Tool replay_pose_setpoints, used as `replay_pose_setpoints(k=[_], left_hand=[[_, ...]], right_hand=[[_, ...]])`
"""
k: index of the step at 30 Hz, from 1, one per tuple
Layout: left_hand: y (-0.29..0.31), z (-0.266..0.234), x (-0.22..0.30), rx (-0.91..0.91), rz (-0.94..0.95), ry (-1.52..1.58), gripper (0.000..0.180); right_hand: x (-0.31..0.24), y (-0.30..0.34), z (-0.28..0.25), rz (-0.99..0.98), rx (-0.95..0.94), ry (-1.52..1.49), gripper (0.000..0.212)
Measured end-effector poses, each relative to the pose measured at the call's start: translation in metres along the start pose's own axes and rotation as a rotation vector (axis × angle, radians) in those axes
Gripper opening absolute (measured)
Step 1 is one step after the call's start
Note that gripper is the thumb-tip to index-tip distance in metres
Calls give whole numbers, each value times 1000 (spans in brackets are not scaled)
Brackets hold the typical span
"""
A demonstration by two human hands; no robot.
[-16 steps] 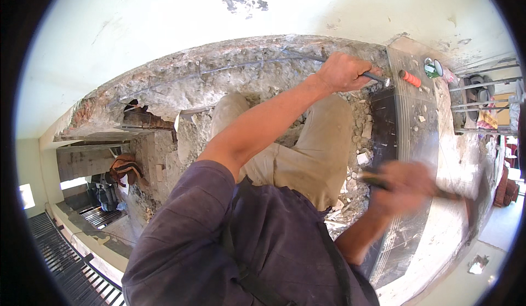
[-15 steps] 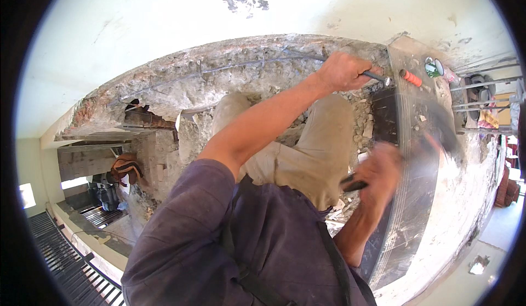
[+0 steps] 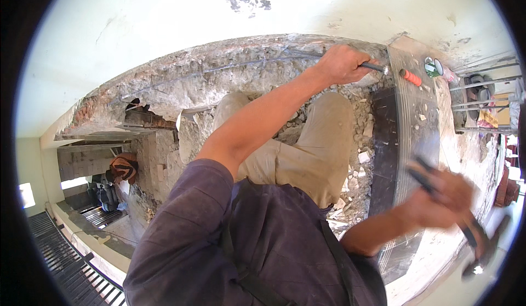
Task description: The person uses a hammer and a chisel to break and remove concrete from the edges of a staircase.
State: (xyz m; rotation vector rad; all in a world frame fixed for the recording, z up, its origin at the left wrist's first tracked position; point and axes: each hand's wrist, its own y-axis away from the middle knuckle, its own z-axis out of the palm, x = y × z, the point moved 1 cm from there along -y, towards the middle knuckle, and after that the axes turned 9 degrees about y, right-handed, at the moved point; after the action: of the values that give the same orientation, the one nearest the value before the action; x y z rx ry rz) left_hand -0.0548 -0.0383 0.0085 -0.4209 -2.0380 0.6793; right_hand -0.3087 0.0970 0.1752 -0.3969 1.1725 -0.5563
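My left hand (image 3: 342, 64) is closed round a dark steel chisel (image 3: 376, 66). Its butt end sticks out to the right, and its shaft runs left along the rough, chipped wall (image 3: 219, 70). Out at the right, my right hand (image 3: 442, 199) grips a hammer (image 3: 471, 232) by its dark handle. The hammer's head is low at the far right, well apart from the chisel; both hand and hammer are smeared by motion. Just right of the chisel's butt, an orange ribbed grip (image 3: 410, 77) lies on the dark stone ledge (image 3: 386, 136).
Broken rubble (image 3: 359, 180) lies about my knees and along the ledge. A white cup (image 3: 434, 67) stands at the ledge's far end, near metal rails (image 3: 485, 81). At the left are a jagged hole (image 3: 139, 111) in the wall and a black railing (image 3: 60, 256).
My right hand has swung the hammer outward to the right and nearer to me, away from the ledge. My left hand keeps hold of the chisel and has barely shifted.
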Motion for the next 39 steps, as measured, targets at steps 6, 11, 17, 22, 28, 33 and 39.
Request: replay_pose_setpoints(k=[6, 11, 17, 22, 28, 33, 39], left_hand=[[-5, -24, -3, 3, -47, -37, 26], [-11, -32, 4, -242, -221, -68, 30], [-14, -35, 8, -216, -287, 3, 33], [-13, -29, -1, 11, -227, 24, 30], [34, -17, 20, -50, -188, -47, 41], [84, -9, 34, -133, 46, 11, 42], [46, -28, 70, -120, 149, 73, 36]], right_hand=[[65, 84, 16, 1112, -341, 418, 20], [7, 33, 18, 712, -50, 550, 22], [-32, -36, 2, 62, -37, -204, 39], [93, 71, 21, 1060, -307, 315, 22], [69, 86, 12, 1161, -364, 508, 28], [50, 97, -15, 1126, -288, 575, 26], [24, 101, -16, 956, -172, 552, 21]])
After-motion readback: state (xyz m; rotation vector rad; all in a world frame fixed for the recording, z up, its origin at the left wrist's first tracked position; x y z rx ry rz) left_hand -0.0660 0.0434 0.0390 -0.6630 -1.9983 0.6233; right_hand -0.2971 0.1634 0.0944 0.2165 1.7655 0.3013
